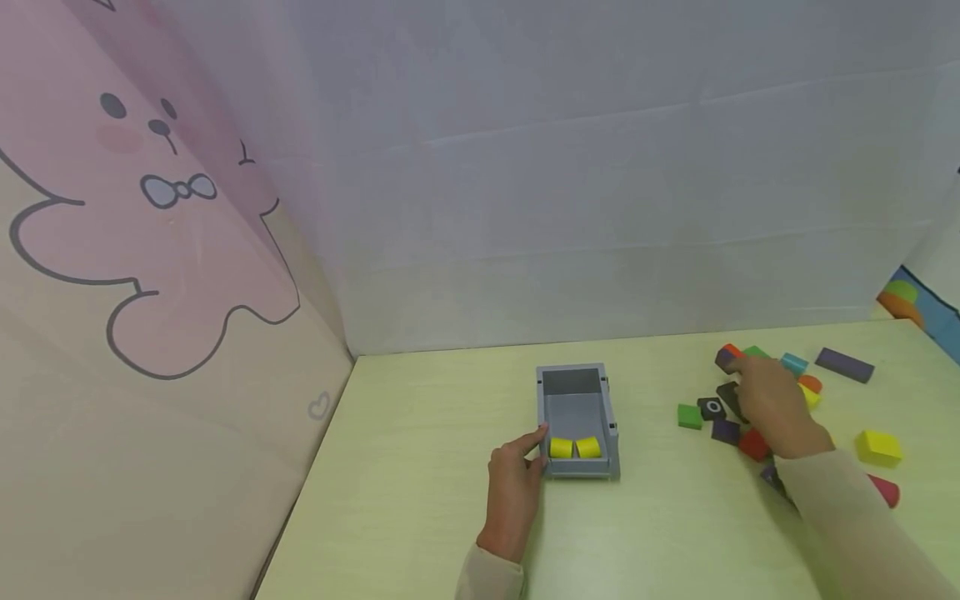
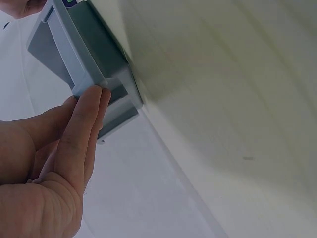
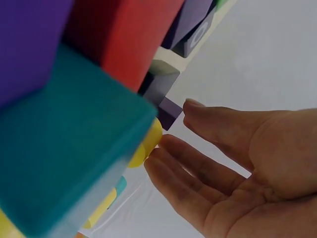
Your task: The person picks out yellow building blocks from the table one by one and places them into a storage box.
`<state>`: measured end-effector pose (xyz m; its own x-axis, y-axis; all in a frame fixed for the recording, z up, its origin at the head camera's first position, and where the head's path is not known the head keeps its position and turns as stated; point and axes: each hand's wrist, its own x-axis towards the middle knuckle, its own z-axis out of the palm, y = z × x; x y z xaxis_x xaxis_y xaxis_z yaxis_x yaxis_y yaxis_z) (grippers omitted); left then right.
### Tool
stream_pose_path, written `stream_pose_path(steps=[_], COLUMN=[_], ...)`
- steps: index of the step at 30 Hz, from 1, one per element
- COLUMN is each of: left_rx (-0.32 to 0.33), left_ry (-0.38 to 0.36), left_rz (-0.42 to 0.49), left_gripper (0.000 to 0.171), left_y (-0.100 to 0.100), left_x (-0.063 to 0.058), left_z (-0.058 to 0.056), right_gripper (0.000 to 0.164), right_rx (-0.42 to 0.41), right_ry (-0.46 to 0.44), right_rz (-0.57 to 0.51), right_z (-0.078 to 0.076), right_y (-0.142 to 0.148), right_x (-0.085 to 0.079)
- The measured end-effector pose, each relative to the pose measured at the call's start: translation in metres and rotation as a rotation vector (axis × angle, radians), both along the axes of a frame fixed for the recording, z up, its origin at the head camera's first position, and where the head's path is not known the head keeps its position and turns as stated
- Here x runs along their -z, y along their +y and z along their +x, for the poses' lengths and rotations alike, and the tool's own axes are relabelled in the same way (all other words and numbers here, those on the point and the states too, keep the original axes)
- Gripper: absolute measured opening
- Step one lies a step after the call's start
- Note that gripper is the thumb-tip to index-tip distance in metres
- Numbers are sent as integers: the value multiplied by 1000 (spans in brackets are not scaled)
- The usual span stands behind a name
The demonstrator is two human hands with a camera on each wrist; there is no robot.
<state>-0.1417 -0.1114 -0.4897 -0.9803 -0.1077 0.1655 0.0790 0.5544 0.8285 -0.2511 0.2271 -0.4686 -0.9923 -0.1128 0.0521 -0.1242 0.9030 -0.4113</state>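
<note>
A grey open-topped box stands on the table, with two yellow blocks at its near end. My left hand touches its left side near the front corner; in the left wrist view the fingers lie straight against the box. Over the pile at the right reaches my right hand, its fingertips by a red and purple block. The right wrist view shows thumb and fingers apart, near a purple block and a yellow round block. Whether they touch these I cannot tell.
Around the right hand lie several loose blocks, among them a green one, a black one with a white ring, a long purple one and a yellow one. A pale curtain hangs behind the table.
</note>
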Motion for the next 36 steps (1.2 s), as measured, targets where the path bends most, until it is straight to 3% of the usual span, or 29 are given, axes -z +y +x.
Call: stream_pose_path(steps=[8, 24, 36], left_rx=[7, 9, 5], left_ry=[-4, -15, -33], left_rz=[3, 9, 5], left_gripper=[47, 47, 47], left_y=[0, 1, 1], left_x=[-1, -2, -4], left_z=[2, 2, 2], right_gripper=[25, 35, 34], right_rx=[17, 47, 60], right_ry=[-2, 1, -26], right_rz=[-3, -29, -36], right_z=[0, -6, -4], right_y=[10, 18, 14], right_x=[0, 2, -3])
